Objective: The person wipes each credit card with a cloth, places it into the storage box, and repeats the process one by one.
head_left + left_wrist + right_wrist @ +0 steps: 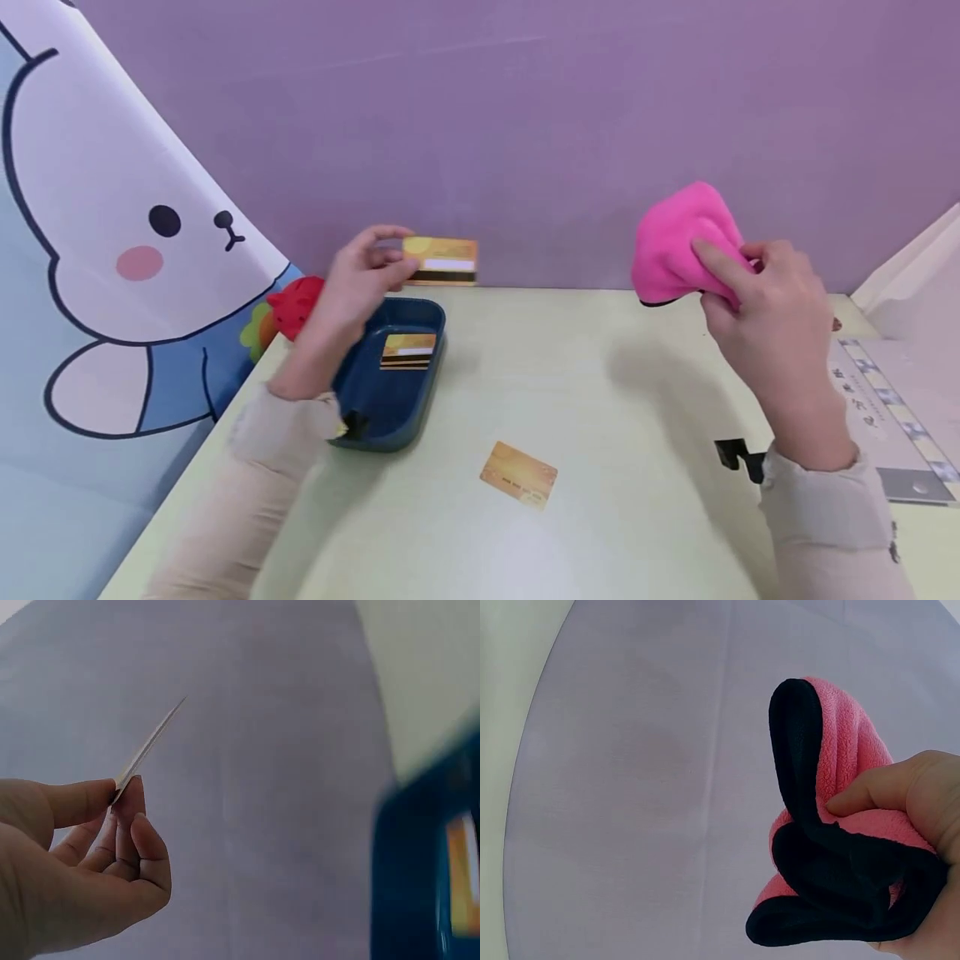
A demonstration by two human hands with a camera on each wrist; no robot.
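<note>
My left hand [360, 279] pinches a gold bank card [440, 261] by its edge, thumb on one side and fingers behind. The card's dark stripe and white strip face the head camera; the left wrist view shows the card [150, 750] edge-on. Below it is a dark blue tray [431, 392] with a small stack of similar cards [407, 352] inside. My right hand [772, 312] grips a bunched pink cloth [690, 246] above the table. Its black edging [795, 750] shows in folds in the right wrist view. Another gold card [519, 475] lies on the table between the arms.
A red animal-shaped toy [296, 307] and an orange and green item [260, 329] sit left of the tray. Black pieces [738, 457] and a printed sheet [877, 400] lie on the right. A purple backdrop [525, 150] rises behind the table.
</note>
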